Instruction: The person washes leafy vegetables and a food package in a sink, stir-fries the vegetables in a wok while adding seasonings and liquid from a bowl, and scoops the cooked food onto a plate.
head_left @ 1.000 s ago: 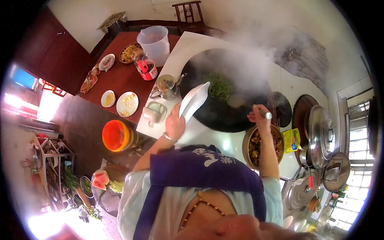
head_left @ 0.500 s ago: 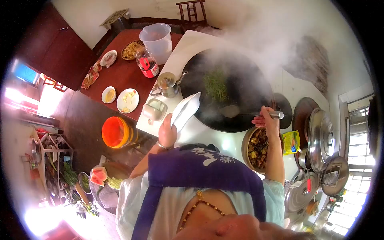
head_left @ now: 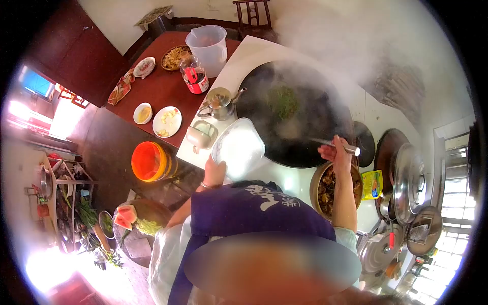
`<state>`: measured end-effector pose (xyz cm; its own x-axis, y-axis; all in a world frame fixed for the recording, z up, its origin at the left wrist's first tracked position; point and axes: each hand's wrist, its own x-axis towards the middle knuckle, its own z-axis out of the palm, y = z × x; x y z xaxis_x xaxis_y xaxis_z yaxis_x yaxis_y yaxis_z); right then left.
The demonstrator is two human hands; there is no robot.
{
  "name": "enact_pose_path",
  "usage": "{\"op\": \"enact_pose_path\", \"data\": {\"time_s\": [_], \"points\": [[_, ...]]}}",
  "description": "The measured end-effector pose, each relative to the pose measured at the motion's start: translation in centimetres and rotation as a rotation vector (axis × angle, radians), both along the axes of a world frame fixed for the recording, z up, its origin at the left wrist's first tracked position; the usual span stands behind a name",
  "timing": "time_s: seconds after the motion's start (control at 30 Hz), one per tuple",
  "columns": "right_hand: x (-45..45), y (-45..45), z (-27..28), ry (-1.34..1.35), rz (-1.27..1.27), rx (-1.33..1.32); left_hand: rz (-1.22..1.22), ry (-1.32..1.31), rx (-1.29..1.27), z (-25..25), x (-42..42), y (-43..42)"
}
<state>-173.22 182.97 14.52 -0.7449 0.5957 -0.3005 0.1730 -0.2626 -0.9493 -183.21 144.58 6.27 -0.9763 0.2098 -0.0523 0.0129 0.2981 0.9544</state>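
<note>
My left hand [head_left: 214, 172] grips the rim of a white dish [head_left: 239, 147], whose broad pale inside faces up beside the wok. My right hand [head_left: 337, 155] is closed round the handle of a long metal ladle [head_left: 352, 150]. The ladle reaches into a large black wok [head_left: 305, 150], and steam blurs its head. Chopped green vegetables [head_left: 282, 102] lie in the far part of the wok. Below my right hand stands a bowl of dark cooked food [head_left: 329, 195], partly covered by my forearm.
A metal kettle [head_left: 220, 104] and a lidded container [head_left: 201, 136] stand left of the wok. Plates, a bottle [head_left: 195, 79] and a plastic bucket [head_left: 208, 51] are on the red table. A yellow packet [head_left: 372, 184] and metal lid [head_left: 409, 183] lie right. An orange bucket [head_left: 147, 161] stands on the floor.
The white dish has turned from edge-on to showing its broad inside. The ladle's head has become harder to see in the steam. The vegetables remain in the wok.
</note>
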Motion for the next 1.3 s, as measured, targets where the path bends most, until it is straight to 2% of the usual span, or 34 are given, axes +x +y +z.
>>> {"op": "enact_pose_path", "data": {"time_s": [0.13, 0.23, 0.33, 0.37, 0.53, 0.63, 0.73, 0.83, 0.9, 0.93, 0.97, 1.03, 1.07, 1.1, 1.13, 1.17, 1.2, 1.23, 1.3], "points": [[-0.4, -2.9, 0.5, -0.043, -0.033, -0.115, -0.084, -0.074, 0.232, -2.1, -0.1, -0.6], [-4.4, -4.9, -6.4, 0.229, -0.098, -0.283, -0.114, -0.225, 0.271, -3.7, -0.1, -0.8], [-8.2, -4.5, -7.8, 0.368, -0.165, -0.259, -0.126, -0.434, 0.553, -3.6, -0.1, -0.4], [-8.6, -3.8, -7.0, 0.380, -0.175, -0.278, -0.138, -0.479, 0.570, -3.3, -0.2, -0.5], [-3.1, -0.4, -0.2, 0.045, 0.053, 0.136, -0.184, -0.613, 0.667, -3.2, -0.2, -0.2], [0.3, -0.4, 3.1, -0.151, 0.007, 0.267, -0.136, -0.789, 0.674, -0.2, 0.2, 0.5], [0.3, 0.6, -0.2, -0.091, -0.010, 0.281, -0.113, -0.776, 0.687, -2.5, 0.0, 0.4], [-3.5, 1.0, -6.3, 0.121, -0.060, 0.210, -0.159, -0.779, 0.810, -2.1, 0.2, 0.5], [-6.4, 2.7, -11.6, 0.297, 0.066, 0.059, -0.188, -0.795, 0.869, -3.0, 0.0, 0.4], [-7.0, 2.5, -11.5, 0.387, 0.120, -0.015, -0.211, -0.805, 0.895, -3.8, -0.3, 0.3], [-6.9, 2.5, -11.2, 0.245, 0.288, 0.845, -0.214, -0.792, 0.893, -5.4, -0.8, -0.1], [-6.0, 0.4, -7.5, 0.043, 0.165, -0.511, -0.238, -0.775, 0.886, -8.6, -1.3, -0.6], [-5.0, -1.1, -5.9, -0.010, 0.337, -0.176, -0.162, -0.818, 0.785, -4.5, -0.8, -0.1], [-3.8, -2.7, -4.1, -0.082, 0.483, 0.160, -0.211, -0.814, 0.741, -7.9, -1.5, -1.1], [-3.1, -4.5, -0.2, -0.220, 0.636, 0.539, -0.258, -0.893, 0.727, -9.2, -2.3, -1.7], [-2.3, -5.9, 2.6, -0.392, 0.782, 0.902, -0.308, -0.920, 0.793, -8.2, -2.4, -1.4], [-1.9, -4.9, -1.2, -0.279, 0.895, 1.122, -0.358, -0.949, 0.857, -7.0, -2.4, -1.1], [-1.2, -3.8, -4.9, -0.161, 1.018, 1.343, -0.303, -0.944, 0.819, -6.9, -2.2, -1.3], [0.2, -5.0, -5.2, -0.200, 1.117, 1.482, -0.346, -0.804, 0.646, -4.3, -1.7, -0.4]]}}
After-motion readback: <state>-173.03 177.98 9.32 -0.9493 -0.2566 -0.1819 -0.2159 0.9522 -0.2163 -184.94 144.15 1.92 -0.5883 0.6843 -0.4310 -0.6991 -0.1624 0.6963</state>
